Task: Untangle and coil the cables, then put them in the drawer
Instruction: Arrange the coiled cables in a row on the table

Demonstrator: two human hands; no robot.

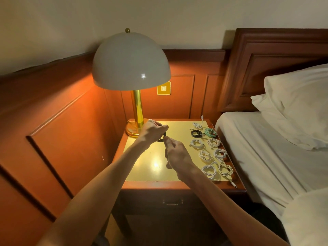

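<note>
Above the nightstand top (152, 167), my left hand (153, 131) grips a small coil of black cable (161, 138). My right hand (176, 154) pinches the same cable just below the coil, and a dark strand hangs down beside my palm. Along the right side of the top lie several coiled white cables (209, 170), one coiled black cable (196, 133) and one coiled green cable (210, 132). The drawer (173, 201) in the front of the nightstand is closed.
A brass lamp (136, 110) with a white dome shade stands lit at the back left of the top. Wood panelling encloses the left and back. A bed (266, 148) with white pillows borders the right side.
</note>
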